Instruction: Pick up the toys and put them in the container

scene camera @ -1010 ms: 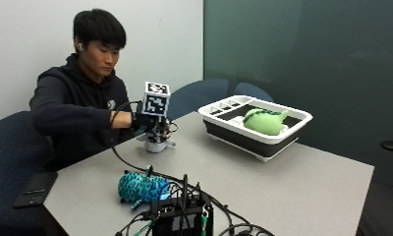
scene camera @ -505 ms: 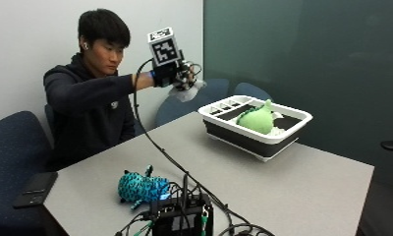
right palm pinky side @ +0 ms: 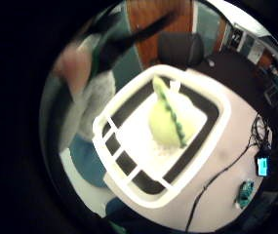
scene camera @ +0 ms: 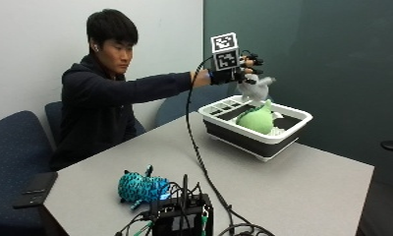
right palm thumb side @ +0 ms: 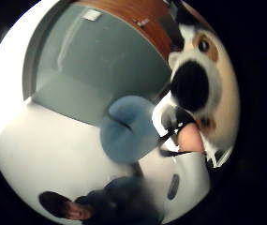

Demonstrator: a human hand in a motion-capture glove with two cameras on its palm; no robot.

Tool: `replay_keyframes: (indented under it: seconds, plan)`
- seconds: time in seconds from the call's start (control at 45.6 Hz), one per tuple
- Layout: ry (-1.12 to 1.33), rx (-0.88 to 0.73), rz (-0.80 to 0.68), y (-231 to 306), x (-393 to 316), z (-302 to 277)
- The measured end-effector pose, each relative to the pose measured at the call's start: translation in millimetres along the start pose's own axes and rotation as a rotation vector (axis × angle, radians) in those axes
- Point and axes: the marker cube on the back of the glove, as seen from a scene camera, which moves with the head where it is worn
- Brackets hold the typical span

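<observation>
In the outside view my gloved right hand (scene camera: pixel 238 69) is raised over the near corner of the container (scene camera: pixel 273 138), a black basket with a white rim. It grips a grey and white plush dog (scene camera: pixel 254 89) that hangs just above the rim. A green plush (scene camera: pixel 256 120) lies inside the basket. The little finger side palm view looks down on the basket (right palm pinky side: pixel 162 191) and the green plush (right palm pinky side: pixel 170 120). The dog's face (right palm thumb side: pixel 203 80) fills one side of the thumb side palm view. A teal plush (scene camera: pixel 142 187) lies on the table's near end.
A black box with cables (scene camera: pixel 183 217) stands at the front edge of the table beside the teal plush. A cable runs from it up to my hand. A dark phone (scene camera: pixel 34 189) lies at the left. Blue chairs (scene camera: pixel 16 147) stand behind the table.
My hand has lifted the plush dog off the table in front of the person and carried it up and across to above the basket.
</observation>
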Motion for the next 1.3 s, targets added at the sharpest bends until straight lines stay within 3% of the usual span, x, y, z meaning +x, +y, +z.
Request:
replay_keyframes:
  seconds: [0.22, 0.307, 0.483, 0.724, 1.01, 1.295]
  plan:
    - [0.173, 0.095, 0.142, 42, 36, -45]
    - [0.288, 0.104, 0.345, 86, 55, -75]
    - [0.347, 0.105, 0.805, 178, 188, -156]
    - [0.375, -0.054, 1.034, 260, 300, -147]
    - [0.472, -0.247, 1.161, 305, 369, -100]
    - [0.465, -0.11, 1.07, 316, 392, -81]
